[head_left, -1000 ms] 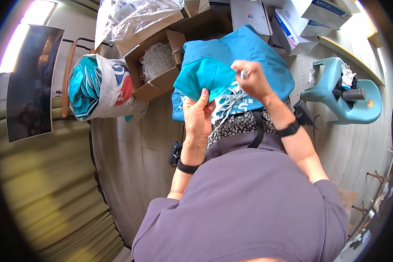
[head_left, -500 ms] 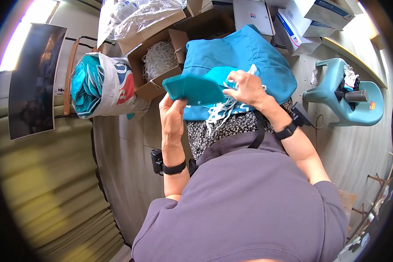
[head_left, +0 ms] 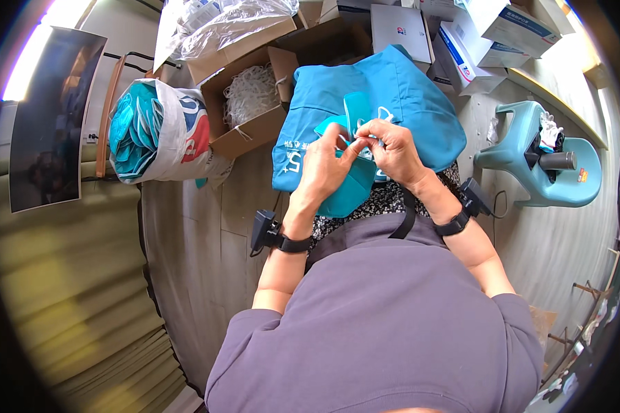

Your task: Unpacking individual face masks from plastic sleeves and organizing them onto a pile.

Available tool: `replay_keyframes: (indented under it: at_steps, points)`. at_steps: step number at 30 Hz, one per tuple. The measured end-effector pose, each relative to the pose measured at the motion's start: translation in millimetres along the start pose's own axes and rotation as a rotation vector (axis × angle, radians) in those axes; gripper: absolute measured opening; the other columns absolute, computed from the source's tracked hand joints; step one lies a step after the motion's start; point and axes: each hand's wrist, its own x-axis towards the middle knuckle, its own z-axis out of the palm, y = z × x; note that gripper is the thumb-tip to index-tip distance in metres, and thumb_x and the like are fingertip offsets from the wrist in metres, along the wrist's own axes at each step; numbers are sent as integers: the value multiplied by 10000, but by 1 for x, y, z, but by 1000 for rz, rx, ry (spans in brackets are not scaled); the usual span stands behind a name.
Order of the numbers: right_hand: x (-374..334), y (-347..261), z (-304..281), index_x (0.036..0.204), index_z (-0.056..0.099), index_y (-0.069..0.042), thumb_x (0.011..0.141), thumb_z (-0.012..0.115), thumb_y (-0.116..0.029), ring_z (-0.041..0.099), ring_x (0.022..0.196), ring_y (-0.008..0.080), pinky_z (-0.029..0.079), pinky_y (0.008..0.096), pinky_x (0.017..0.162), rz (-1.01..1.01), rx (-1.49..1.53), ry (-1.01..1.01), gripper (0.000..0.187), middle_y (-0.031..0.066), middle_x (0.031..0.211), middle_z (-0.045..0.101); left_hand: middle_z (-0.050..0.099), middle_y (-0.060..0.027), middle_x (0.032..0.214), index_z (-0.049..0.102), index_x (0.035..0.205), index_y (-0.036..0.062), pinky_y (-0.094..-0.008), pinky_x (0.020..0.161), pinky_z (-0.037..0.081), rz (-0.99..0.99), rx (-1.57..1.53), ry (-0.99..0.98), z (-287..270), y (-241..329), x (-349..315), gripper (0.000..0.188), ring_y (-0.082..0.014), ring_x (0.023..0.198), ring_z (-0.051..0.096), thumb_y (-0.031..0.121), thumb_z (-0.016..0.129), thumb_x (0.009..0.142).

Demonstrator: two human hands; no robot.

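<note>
A teal face mask [head_left: 357, 107] stands upright between my hands over my lap. My left hand [head_left: 326, 165] is closed on its edge, thumb and finger pinched near the middle. My right hand [head_left: 396, 153] pinches a white elastic cord [head_left: 384, 113] at the mask's side, its fingertips meeting those of my left hand. Another teal mask piece [head_left: 344, 196] lies below my hands on my lap; how it joins the upper one is hidden. Beneath everything a blue cloth bag or apron [head_left: 420, 113] with white print covers my knees.
To the left stands a white sack [head_left: 176, 131] full of teal masks [head_left: 136, 127]. Beside it, an open carton [head_left: 220, 138] holds tangled white cords [head_left: 251, 93]. White boxes [head_left: 465, 62] are stacked at the back right. A light-blue plastic stool [head_left: 579, 186] carries a dark cylinder [head_left: 558, 161] and gloves.
My left hand has moved right and in to meet my right hand. The mask, held out flat at the left before, is now turned upright between them.
</note>
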Motion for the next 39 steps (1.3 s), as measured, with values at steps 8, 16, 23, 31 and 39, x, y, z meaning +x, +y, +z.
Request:
replay_keyframes:
  at_steps: [8,16,23,31,39]
  points:
    - [8,-13,-4,902,604,-29,903,647,-80,614,754,281,496,341,689,110,-1,-78,67,121,889,643,675,-161,775,636,857,-22,-348,635,489,146,-14,116,15,-13,5,185,-225,687,642,144,714,882]
    - [17,12,1,851,623,-14,868,611,27,607,672,126,487,295,615,169,49,214,46,80,748,659,632,14,704,665,817,8,-226,576,405,62,-554,12,21,-15,-4,115,-44,636,524,89,698,892]
    - [29,54,-32,843,644,-36,830,535,88,665,721,149,528,279,663,-99,-285,333,165,82,776,679,588,43,717,656,815,15,-204,594,394,-90,-932,-208,-21,12,-36,116,-29,637,503,83,681,906]
    - [35,29,-35,852,669,-40,886,632,-4,610,688,132,474,272,619,137,8,37,63,65,757,664,687,-4,771,692,861,3,-167,601,393,32,-802,482,-39,-12,-27,110,-19,653,539,92,737,906]
    - [31,-32,4,1021,692,-48,845,762,-149,570,618,87,473,242,583,304,164,0,215,59,983,692,706,6,860,753,1014,40,-228,568,405,177,-371,692,-11,-8,-12,162,-49,666,506,33,758,853]
